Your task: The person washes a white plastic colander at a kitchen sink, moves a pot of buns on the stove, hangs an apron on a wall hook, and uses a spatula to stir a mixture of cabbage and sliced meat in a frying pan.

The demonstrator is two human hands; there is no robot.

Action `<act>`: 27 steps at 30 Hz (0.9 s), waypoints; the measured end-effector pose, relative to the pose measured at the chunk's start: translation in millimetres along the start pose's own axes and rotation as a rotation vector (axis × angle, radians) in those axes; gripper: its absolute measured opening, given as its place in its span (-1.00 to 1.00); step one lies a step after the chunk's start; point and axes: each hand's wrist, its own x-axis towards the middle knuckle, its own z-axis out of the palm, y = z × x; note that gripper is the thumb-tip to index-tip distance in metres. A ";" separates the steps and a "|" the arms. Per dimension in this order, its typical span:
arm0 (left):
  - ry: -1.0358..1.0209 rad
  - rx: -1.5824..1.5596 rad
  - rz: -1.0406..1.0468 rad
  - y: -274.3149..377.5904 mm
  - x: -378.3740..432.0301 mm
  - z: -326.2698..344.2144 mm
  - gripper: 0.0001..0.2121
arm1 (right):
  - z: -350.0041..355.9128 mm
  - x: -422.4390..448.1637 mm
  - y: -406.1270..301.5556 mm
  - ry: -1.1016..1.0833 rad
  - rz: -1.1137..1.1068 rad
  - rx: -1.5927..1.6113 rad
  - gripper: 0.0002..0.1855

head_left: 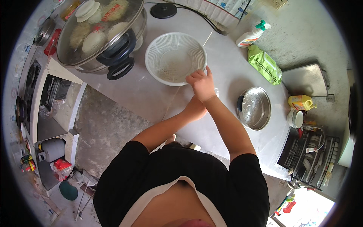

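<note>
A white plastic colander [175,59], with nothing in it, stands on the grey countertop [153,99]. My right hand [200,84] is at its near right rim, fingers bent over the edge and one finger stretched along the outside. My left hand [195,109] lies lower, crossing under the right wrist, so its fingers are hidden. A small clear piece [217,92] shows just beyond the right wrist; whether the left hand holds it cannot be told. To the right stands a round stainless steel pan [256,109] with water drops inside.
A large lidded steamer pot [96,37] with pale food inside stands at the upper left. A spray bottle [251,35], a green wipes pack [265,65], a yellow bottle [301,102] and a white jar [295,118] line the right side, near a dish rack [314,159].
</note>
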 end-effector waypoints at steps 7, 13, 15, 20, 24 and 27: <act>-0.335 -0.138 0.023 -2.4 -6.2 1.9 -0.74 | 23.4 -24.7 13.8 -0.105 0.115 0.125 -0.72; -0.279 0.040 0.206 25.4 24.4 -26.7 -0.85 | -53.7 -49.3 33.3 0.053 0.188 0.241 -0.56; -0.104 -0.006 0.214 44.9 66.5 -48.3 -0.83 | -92.4 -76.7 48.6 0.206 0.286 0.226 -0.55; 0.238 0.112 0.365 28.1 259.7 -34.9 -0.75 | -143.6 -208.5 60.2 0.420 0.760 0.058 -0.64; 0.209 0.698 0.238 -2.5 398.2 12.2 -0.52 | -160.0 -315.0 5.2 0.282 1.144 -0.108 -0.71; -0.077 0.862 0.046 -7.7 454.9 36.1 -0.38 | -156.5 -377.5 -52.2 0.229 1.351 -0.229 -0.75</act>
